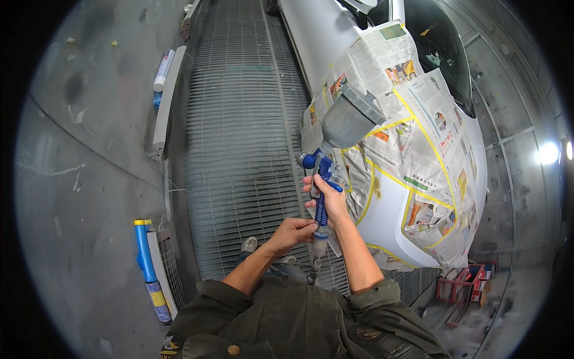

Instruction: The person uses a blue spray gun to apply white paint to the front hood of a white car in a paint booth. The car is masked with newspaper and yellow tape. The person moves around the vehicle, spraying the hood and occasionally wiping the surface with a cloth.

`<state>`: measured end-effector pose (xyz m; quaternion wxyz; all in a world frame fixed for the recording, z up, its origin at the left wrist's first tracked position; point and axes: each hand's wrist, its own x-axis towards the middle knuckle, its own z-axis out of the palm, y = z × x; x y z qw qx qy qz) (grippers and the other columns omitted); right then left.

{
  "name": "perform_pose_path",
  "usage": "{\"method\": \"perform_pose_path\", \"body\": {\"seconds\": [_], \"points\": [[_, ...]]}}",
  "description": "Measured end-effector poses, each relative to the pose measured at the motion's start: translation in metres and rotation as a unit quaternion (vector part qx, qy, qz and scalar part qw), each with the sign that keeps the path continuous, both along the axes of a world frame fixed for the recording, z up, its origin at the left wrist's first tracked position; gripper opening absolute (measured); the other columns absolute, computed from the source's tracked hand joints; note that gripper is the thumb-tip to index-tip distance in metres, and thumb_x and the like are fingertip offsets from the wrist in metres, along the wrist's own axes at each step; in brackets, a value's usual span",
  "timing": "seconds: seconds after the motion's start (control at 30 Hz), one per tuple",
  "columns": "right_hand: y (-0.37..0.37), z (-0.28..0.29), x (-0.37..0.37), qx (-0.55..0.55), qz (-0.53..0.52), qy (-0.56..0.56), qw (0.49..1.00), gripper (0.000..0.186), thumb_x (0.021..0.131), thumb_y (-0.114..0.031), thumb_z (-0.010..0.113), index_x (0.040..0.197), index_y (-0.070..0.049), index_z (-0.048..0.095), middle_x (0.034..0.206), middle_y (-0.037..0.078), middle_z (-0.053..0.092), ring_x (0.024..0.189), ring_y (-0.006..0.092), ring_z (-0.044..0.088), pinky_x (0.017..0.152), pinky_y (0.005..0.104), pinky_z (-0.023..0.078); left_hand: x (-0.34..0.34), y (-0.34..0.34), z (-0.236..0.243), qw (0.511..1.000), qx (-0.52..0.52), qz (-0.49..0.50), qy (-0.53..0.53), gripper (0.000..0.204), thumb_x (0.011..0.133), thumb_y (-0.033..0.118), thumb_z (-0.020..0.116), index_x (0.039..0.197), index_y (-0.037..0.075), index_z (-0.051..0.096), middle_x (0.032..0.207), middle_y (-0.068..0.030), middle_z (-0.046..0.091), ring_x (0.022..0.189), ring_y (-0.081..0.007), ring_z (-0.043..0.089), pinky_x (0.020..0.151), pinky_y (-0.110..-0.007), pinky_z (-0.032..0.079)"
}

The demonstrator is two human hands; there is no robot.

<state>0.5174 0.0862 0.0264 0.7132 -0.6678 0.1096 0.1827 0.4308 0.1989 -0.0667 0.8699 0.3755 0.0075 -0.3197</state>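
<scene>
My right hand (332, 202) is wrapped round the handle of a blue spray gun (321, 209), held upright in front of my body. On top of the gun sits a grey paint cup (350, 116), tilted to the right. My left hand (291, 234) is closed, its thumb and fingertips pinching the lower end of the handle. Just below them a clear fitting (320, 244) joins the gun to an air hose (313, 272). Beyond the gun stands a white car (391, 224), partly masked with newspaper (427, 113) and yellow tape (412, 192).
A slatted metal floor grating (239, 131) runs along the car's left side. Against the grey wall at left are a white can (163, 69) and a blue roll (145, 251). A red rack (463, 284) stands behind the car at lower right. A bright lamp (547, 153) shines at right.
</scene>
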Motion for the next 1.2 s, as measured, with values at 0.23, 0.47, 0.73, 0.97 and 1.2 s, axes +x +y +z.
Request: {"method": "perform_pose_path", "body": {"seconds": [0.23, 0.47, 0.73, 0.97, 1.2], "points": [[-0.002, 0.000, 0.001, -0.002, -0.004, 0.012, 1.000, 0.026, 0.096, -0.026, 0.059, 0.107, -0.003, 0.063, 0.101, 0.007, 0.067, 0.084, 0.0113, 0.063, 0.055, 0.0281, 0.056, 0.002, -0.003, -0.005, 1.000, 0.012, 0.002, 0.005, 0.032, 0.097, 0.020, 0.061, 0.119, -0.002, 0.065, 0.104, -0.0065, 0.069, 0.091, -0.0137, 0.066, 0.083, -0.031, 0.055], [-0.011, -0.013, 0.005, -0.003, 0.007, 0.003, 1.000, 0.023, 0.095, -0.026, 0.062, 0.096, -0.004, 0.066, 0.087, 0.005, 0.066, 0.075, 0.0106, 0.062, 0.051, 0.0257, 0.052, 0.003, -0.002, -0.005, 1.000, -0.009, -0.020, -0.009, 0.030, 0.098, 0.020, 0.060, 0.118, -0.001, 0.064, 0.106, -0.0058, 0.068, 0.096, -0.0144, 0.065, 0.086, -0.030, 0.054], [0.000, -0.009, 0.005, -0.034, -0.008, 0.004, 0.999, 0.023, 0.095, -0.026, 0.062, 0.094, -0.003, 0.065, 0.081, 0.005, 0.064, 0.070, 0.0110, 0.060, 0.049, 0.0251, 0.050, 0.001, -0.021, 0.015, 0.994, -0.004, 0.008, -0.113, 0.038, 0.098, 0.014, 0.058, 0.131, 0.004, 0.044, 0.114, -0.0072, 0.060, 0.098, -0.0162, 0.063, 0.087, -0.032, 0.052], [-0.015, 0.009, 0.004, -0.366, -0.016, -0.291, 0.884, 0.026, 0.083, -0.023, 0.071, 0.087, -0.001, 0.058, 0.065, 0.005, 0.056, 0.057, 0.0141, 0.052, 0.052, 0.0316, 0.044, 0.000, -0.017, 0.026, 0.997, 0.034, 0.011, -0.066, 0.028, 0.095, 0.014, 0.062, 0.115, 0.003, 0.046, 0.103, -0.0087, 0.064, 0.094, -0.0182, 0.067, 0.082, -0.031, 0.053], [-0.027, 0.043, 0.006, -0.501, 0.065, -0.439, 0.743, 0.027, 0.086, -0.024, 0.068, 0.072, -0.004, 0.056, 0.068, 0.012, 0.061, 0.059, 0.0302, 0.059, 0.052, 0.0405, 0.045, 0.002, -0.016, 0.038, 0.996, 0.064, 0.012, -0.057, 0.033, 0.093, 0.014, 0.065, 0.116, 0.001, 0.044, 0.097, -0.0065, 0.061, 0.089, -0.0178, 0.067, 0.075, -0.029, 0.054]]}}
